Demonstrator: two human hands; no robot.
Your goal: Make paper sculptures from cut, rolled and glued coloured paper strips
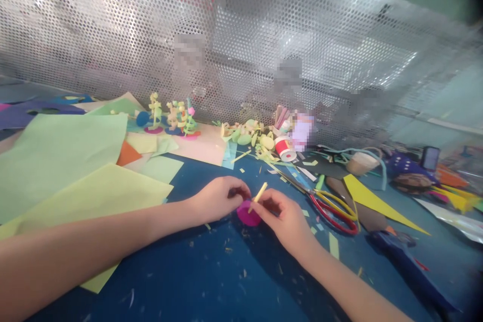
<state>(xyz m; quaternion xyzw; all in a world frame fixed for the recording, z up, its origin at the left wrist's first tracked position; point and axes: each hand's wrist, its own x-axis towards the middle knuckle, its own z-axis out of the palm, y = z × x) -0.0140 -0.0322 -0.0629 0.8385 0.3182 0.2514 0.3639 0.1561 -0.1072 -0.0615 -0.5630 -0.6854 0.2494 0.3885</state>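
Between my hands is a small magenta disc (249, 216) with a pale yellow paper stick (261, 192) tilted up from it. My left hand (221, 198) is closed, fingertips pinching the disc's far left edge. My right hand (289, 216) pinches the stick near its lower end, thumb in front. Whether the stick is fixed to the disc, I cannot tell. To the right of my right hand lie scissors (334, 214) with red and yellow handles.
Green paper sheets (75, 146) cover the left of the blue table (196, 271). Small paper figures (181, 118) stand at the back, beside cut paper pieces (251, 133) and a red-and-white spool (286, 148). A blue glue gun (411, 266) lies at right, near yellow paper (381, 204).
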